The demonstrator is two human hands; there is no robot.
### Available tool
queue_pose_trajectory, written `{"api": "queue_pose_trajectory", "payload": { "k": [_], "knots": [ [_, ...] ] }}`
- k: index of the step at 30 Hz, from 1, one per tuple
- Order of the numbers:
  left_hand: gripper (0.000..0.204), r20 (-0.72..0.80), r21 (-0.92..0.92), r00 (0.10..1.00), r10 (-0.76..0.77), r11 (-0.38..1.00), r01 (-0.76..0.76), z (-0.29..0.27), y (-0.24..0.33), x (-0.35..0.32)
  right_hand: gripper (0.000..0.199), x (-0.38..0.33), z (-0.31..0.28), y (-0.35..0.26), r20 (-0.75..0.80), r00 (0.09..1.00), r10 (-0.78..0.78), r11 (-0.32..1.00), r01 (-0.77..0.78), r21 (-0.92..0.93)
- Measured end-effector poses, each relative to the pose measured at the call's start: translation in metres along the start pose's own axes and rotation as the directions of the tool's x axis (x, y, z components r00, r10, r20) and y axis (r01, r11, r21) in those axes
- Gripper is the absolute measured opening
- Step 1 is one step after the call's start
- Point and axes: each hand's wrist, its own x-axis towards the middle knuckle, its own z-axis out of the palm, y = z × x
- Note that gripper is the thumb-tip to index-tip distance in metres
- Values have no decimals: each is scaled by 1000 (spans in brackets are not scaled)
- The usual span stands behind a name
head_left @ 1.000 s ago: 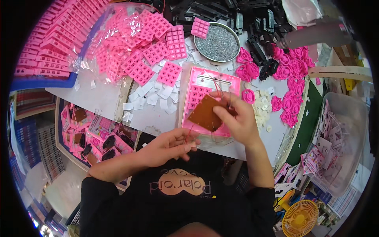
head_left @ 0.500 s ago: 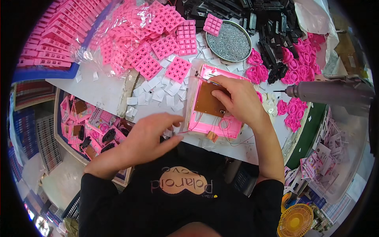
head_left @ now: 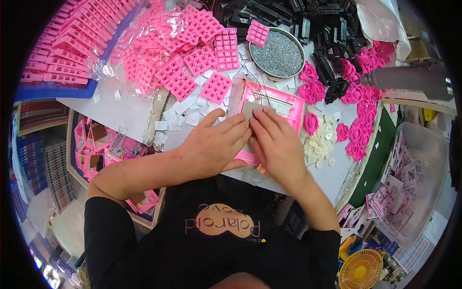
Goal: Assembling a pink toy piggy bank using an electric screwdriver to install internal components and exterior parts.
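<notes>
Both hands meet over a pink plastic housing [head_left: 296, 108] at the front middle of the table. A circuit board [head_left: 249, 106] sits under my fingertips in the housing; its greyish upper edge shows, and the rest is covered by my hands. My left hand [head_left: 209, 144] comes in from the left, its index finger raised, the other fingers on the board and the thumb at the housing's near edge. My right hand [head_left: 276, 144] has its fingers closed together on the board. Thin wires [head_left: 260, 89] stick out past the board's far edge.
Beyond stand pink keypads [head_left: 216, 87], white paper pieces [head_left: 185, 108] and a round tray of screws [head_left: 278, 50]. White discs [head_left: 320, 144], pink rings [head_left: 358, 137] and black parts [head_left: 332, 62] lie right. A power screwdriver [head_left: 406, 77] hangs at right. Bins [head_left: 409, 192] flank the table.
My left hand has moved right onto the board. The board's brown face no longer shows, and its wires now point away from me. The screwdriver has swung farther away.
</notes>
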Motion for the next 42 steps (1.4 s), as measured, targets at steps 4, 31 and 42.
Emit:
{"api": "queue_pose_trajectory", "payload": {
  "k": [4,31,42],
  "knots": [
    [65,52,2,998,-23,1000,23,-5,1,3,53,2,-14,-19,93,993,67,998,-65,-19],
    [19,-86,165,986,-146,973,159,7,-128,185,47,68,-97,77,-219,873,436,247,117,962],
    [7,-267,-334,961,-65,942,-29,-9,-5,49,33,30,-79,-7,-342,877,337,-54,381,923]
  ]
}}
